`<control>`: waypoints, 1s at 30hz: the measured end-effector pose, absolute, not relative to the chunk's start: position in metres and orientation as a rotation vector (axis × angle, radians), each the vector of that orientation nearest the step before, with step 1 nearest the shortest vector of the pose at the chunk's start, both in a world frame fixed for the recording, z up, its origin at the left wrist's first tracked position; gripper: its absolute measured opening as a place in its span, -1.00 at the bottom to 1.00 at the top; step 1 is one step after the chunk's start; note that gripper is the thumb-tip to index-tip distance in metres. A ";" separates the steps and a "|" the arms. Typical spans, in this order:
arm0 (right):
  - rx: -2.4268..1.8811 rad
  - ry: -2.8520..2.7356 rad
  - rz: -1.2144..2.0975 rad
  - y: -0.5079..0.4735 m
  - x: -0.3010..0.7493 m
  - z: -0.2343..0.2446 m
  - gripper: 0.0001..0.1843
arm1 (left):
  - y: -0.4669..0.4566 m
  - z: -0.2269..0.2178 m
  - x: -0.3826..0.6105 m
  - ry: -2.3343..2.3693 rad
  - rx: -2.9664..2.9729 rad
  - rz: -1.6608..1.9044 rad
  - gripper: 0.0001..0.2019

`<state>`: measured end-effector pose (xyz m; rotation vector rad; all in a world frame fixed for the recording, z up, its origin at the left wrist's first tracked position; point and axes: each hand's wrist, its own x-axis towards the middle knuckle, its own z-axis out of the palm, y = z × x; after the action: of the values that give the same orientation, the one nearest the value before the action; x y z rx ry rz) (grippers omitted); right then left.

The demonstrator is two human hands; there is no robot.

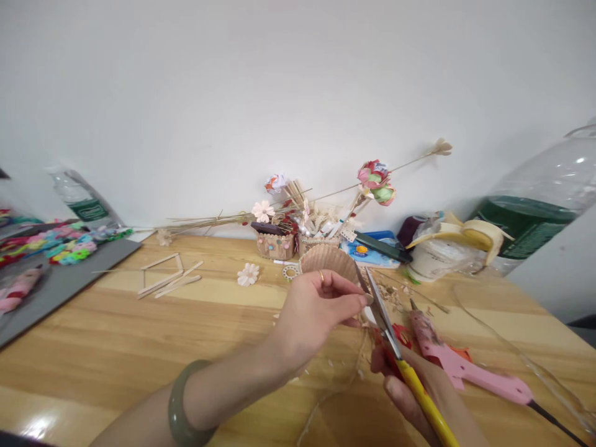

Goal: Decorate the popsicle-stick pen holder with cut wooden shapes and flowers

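Observation:
My left hand (311, 310), with a ring and a green bangle on the wrist, pinches a brown pleated paper cup (328, 261) over the wooden table (116, 347). My right hand (419, 391) grips scissors (391, 329) with red and yellow handles. Their blades point up and left and meet the paper cup's right edge beside my left fingertips. Small paper scraps lie on the table beneath the blades.
A pink glue gun (460, 366) lies just right of the scissors. Craft sticks (167, 279), paper flowers (248, 274), small stick baskets (274, 242), a white cup (437, 257), large plastic bottles (535, 211) and a grey tray (56, 279) with colourful pieces surround the work area.

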<state>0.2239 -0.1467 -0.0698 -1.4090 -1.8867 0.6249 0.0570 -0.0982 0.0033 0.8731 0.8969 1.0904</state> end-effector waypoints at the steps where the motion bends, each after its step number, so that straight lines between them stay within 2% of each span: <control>1: -1.423 -1.893 0.633 -0.147 0.224 -0.070 -0.38 | -0.098 0.003 0.057 0.895 0.873 1.094 -0.80; 6: -1.517 -1.809 0.827 -0.149 0.226 -0.073 -0.36 | -0.098 0.003 0.057 0.885 0.894 1.094 -0.82; 11: -1.392 -1.732 1.029 -0.149 0.228 -0.066 -0.42 | -0.097 0.008 0.054 0.867 0.904 1.038 -0.85; 18: -1.306 -1.751 1.088 -0.149 0.228 -0.053 -0.39 | -0.097 0.008 0.053 0.865 0.937 1.065 -0.90; 24: -1.281 -1.711 1.251 -0.134 0.238 -0.079 -0.35 | -0.097 0.004 0.055 0.853 0.936 1.071 -0.89; 30: -1.239 -1.735 1.327 -0.114 0.245 -0.103 -0.40 | -0.096 0.003 0.057 0.863 0.915 1.088 -0.88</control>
<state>0.2453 -0.1138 -0.1027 -1.2393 -1.7350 1.3268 0.0574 -0.0965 0.0031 0.9150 0.8630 1.0880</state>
